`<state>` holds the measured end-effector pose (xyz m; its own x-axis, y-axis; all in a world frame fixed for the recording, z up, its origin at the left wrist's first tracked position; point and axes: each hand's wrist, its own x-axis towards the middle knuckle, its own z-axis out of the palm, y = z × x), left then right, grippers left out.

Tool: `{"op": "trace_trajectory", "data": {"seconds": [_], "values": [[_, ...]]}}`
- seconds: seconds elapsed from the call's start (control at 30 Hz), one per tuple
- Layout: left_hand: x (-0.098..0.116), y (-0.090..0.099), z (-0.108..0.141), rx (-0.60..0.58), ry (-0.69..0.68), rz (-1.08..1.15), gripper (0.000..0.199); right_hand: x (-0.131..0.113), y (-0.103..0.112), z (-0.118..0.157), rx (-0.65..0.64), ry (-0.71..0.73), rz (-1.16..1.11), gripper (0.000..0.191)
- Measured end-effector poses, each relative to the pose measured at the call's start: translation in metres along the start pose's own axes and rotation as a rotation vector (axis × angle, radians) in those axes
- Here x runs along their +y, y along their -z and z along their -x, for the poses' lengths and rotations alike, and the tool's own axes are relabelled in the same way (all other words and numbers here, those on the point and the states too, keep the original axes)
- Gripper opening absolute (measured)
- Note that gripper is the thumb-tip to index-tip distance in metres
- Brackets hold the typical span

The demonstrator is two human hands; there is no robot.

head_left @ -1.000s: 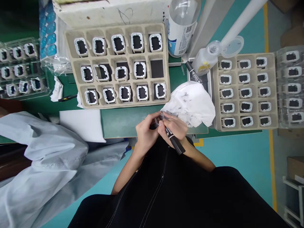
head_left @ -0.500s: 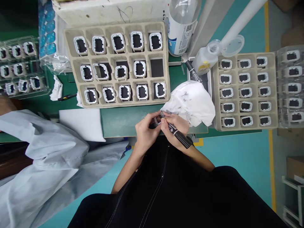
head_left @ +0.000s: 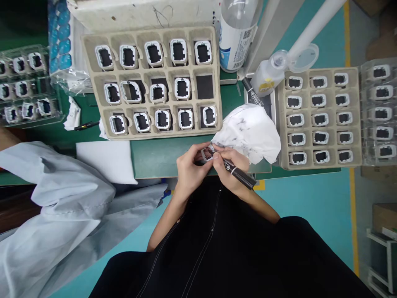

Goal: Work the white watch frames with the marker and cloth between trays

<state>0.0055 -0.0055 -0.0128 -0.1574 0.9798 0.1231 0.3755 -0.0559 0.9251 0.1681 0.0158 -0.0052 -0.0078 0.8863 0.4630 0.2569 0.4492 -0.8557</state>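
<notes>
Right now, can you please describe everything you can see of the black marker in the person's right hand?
The marker is a slim black pen with a pale band or label round its barrel; any print is too small to read. It looks like plastic. It lies slanted, tip up-left, rear end down-right past the right hand, which holds it. Its tip meets the small white frame held by the left hand, above the green table edge.

You held a black marker with a white band against a white frame with a dark centre. The cloth beside you was white, smudged with black marks. The trays were beige, the table green.
</notes>
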Motion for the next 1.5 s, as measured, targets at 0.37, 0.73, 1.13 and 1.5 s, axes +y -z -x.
{"op": "trace_trajectory", "data": {"seconds": [0.37, 0.73, 1.13, 1.5], "values": [[0.002, -0.0012, 0.0014, 0.001, 0.007, 0.034, 0.035, -0.0008, -0.0046, -0.0042, 0.02, -0.001, 0.04, 0.02], [0.0016, -0.0015, 0.0024, 0.023, -0.082, -0.019, 0.033, -0.0029, -0.0026, -0.0051, 0.013, 0.011, 0.063, 0.019], [0.0014, 0.0038, -0.001, -0.043, 0.003, 0.125, 0.05, 0.0008, -0.0005, 0.0003, 0.054, 0.083, 0.01, 0.012], [-0.0006, 0.0076, -0.0015, -0.1, -0.033, 0.203, 0.052, 0.0014, -0.0005, -0.0014, 0.08, 0.141, -0.12, 0.012]]}}
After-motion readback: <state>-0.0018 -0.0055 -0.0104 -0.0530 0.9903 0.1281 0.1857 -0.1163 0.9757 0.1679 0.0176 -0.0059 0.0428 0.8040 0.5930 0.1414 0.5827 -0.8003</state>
